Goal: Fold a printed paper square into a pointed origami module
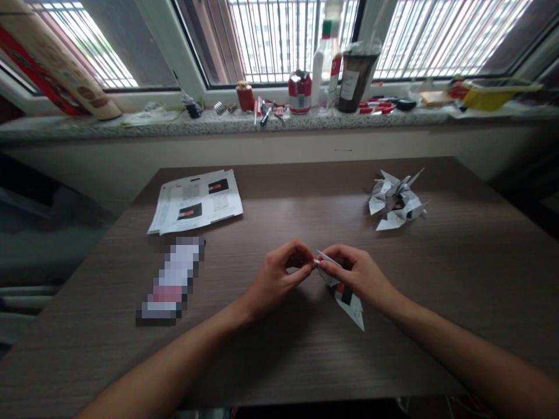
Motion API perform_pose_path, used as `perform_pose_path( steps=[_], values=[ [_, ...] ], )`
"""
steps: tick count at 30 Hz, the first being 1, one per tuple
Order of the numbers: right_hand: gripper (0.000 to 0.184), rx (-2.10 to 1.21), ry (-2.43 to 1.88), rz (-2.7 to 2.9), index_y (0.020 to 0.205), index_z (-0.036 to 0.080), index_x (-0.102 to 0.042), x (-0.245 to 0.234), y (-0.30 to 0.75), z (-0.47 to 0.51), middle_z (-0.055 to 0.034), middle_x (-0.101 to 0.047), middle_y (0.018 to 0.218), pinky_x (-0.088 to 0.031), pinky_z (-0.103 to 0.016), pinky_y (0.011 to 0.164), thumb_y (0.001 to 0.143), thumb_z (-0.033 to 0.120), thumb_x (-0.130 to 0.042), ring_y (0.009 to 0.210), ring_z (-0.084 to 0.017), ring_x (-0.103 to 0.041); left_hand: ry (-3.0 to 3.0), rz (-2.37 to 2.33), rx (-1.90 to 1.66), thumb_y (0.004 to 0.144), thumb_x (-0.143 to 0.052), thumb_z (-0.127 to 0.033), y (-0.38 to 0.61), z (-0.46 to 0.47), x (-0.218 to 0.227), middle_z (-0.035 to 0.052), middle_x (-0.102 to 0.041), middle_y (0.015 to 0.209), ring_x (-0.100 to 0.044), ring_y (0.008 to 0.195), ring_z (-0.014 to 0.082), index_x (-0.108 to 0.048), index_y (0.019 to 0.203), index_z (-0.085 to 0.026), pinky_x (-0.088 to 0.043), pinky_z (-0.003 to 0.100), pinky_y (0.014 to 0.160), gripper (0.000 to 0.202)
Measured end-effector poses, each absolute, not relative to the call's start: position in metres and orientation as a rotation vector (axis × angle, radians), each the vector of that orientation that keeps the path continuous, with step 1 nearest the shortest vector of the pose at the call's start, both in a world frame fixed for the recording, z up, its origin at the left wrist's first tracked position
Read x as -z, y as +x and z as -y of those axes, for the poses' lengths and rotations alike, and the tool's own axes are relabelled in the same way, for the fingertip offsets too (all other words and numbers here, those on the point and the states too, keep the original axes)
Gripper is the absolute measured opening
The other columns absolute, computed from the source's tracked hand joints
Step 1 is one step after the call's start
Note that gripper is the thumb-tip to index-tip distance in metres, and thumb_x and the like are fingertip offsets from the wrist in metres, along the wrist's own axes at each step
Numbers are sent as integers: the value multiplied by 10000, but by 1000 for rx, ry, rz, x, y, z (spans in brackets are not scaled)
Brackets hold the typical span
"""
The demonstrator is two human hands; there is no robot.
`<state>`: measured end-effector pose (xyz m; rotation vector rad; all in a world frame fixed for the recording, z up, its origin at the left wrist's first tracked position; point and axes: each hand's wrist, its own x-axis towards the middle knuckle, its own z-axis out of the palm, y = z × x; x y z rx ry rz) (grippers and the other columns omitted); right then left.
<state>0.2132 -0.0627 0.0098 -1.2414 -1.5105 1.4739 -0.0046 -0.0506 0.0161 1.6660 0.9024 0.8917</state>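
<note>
A folded piece of printed paper (349, 299), white with dark and red patches, is held between my two hands over the middle of the table. My left hand (283, 267) pinches its narrow left tip between thumb and forefinger. With thumb and fingers, my right hand (353, 267) grips the paper's upper part and covers some of it. The paper's pointed lower end hangs free below my right hand. Beyond it, at the back right of the table, lies a cluster of folded paper shapes (388, 195) with several sharp points.
Printed sheets (196, 201) lie stacked at the table's back left. Nearer me is a phone-shaped object (172, 279), blurred by pixelation. The stone windowsill (174, 131) behind carries a red can (300, 93), a dark lidded cup (353, 78), red-handled tools (375, 108) and a yellow basket (489, 96).
</note>
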Motion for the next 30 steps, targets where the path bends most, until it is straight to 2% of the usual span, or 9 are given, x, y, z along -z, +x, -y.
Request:
perform_pose_path(
  steps=[7,13,19,25,30],
  values=[
    [300,-1397,-1196,1586,993,206,-716,-9,214,61,-8,-679,826,-481,-241,583,928,498,-707,704,-138,-601,1577,-950,-831,977,-688,-367,-4,53,-20,35,-682,934,-641,853,152,-666,1002,-164,-519,268,764,206],
    [302,-1456,-1206,1549,1006,209,-697,-9,215,62,2,-643,813,-464,-235,539,939,503,-691,667,-130,-569,1490,-914,-767,993,-664,-378,-2,53,-19,36,-685,887,-627,778,133,-677,982,-147,-500,250,728,231],
    [276,-1461,-1171,1577,984,203,-702,-10,217,61,-10,-655,842,-483,-233,598,946,476,-696,738,-138,-587,1453,-875,-758,990,-665,-388,-2,52,-15,35,-667,875,-624,775,136,-668,992,-143,-498,252,729,245],
    [339,-1555,-1208,1501,973,209,-676,-13,217,63,-5,-610,840,-474,-215,484,919,543,-697,672,-132,-555,1460,-870,-752,1007,-637,-363,-1,52,-17,33,-662,858,-615,780,138,-659,981,-137,-493,256,739,229],
    [350,-1545,-1255,1438,915,201,-677,-10,217,61,3,-599,786,-445,-208,461,883,545,-736,642,-128,-548,1448,-843,-774,1009,-626,-321,0,51,-17,34,-655,842,-618,761,137,-656,982,-125,-499,255,721,201]
  ],
)
